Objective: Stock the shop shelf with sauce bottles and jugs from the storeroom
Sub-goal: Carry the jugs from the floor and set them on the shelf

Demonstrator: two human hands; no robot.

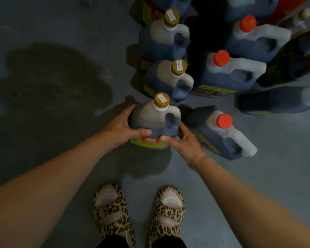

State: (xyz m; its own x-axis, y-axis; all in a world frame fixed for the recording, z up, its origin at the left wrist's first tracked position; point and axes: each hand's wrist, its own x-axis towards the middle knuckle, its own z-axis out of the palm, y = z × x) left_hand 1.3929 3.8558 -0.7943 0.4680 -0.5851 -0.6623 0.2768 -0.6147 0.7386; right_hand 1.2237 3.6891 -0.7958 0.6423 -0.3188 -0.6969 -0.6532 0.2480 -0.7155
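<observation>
Both hands clamp the nearest gold-capped jug (pixel 155 120): left hand (pixel 123 125) at nine o'clock, right hand (pixel 183 140) at four. Early going, I'd say; the other jugs (pixel 229 72) wait at twelve and two, no shelf in sight.

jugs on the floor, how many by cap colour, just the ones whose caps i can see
Gold caps: 3, the nearest one gripped by the left hand and right hand
Red caps: 3
Total: 6
More containers at the top and right edges hide their caps or are too blurred to sort.
</observation>
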